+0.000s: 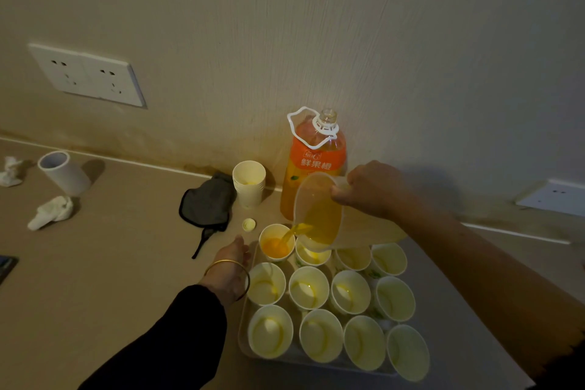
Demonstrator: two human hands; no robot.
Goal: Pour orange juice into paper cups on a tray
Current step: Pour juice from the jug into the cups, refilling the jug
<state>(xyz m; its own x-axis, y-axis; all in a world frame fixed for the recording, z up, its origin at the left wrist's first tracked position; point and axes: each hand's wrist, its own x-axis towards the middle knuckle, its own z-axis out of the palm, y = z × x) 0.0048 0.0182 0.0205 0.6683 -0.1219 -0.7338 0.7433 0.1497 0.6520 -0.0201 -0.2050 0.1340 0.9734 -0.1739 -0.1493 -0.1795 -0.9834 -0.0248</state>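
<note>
Several paper cups stand in rows on a pale tray point(243, 331). My right hand point(370, 188) grips a clear plastic jug point(319, 215), tilted to the left. A stream of orange juice runs from its spout into the back-left cup point(276, 244), which holds juice. The other cups, such as the one at the middle point(308, 288), look empty. My left hand point(232, 258) rests at the tray's left side beside that cup, fingers relaxed. An open orange juice bottle point(315, 161) stands behind the jug against the wall.
A stack of spare paper cups point(249, 182) and the bottle cap point(249, 225) sit behind the tray. A dark cloth pouch point(207, 203), a white tube point(65, 172) and crumpled tissues point(50, 212) lie to the left. Wall sockets point(87, 74) are above.
</note>
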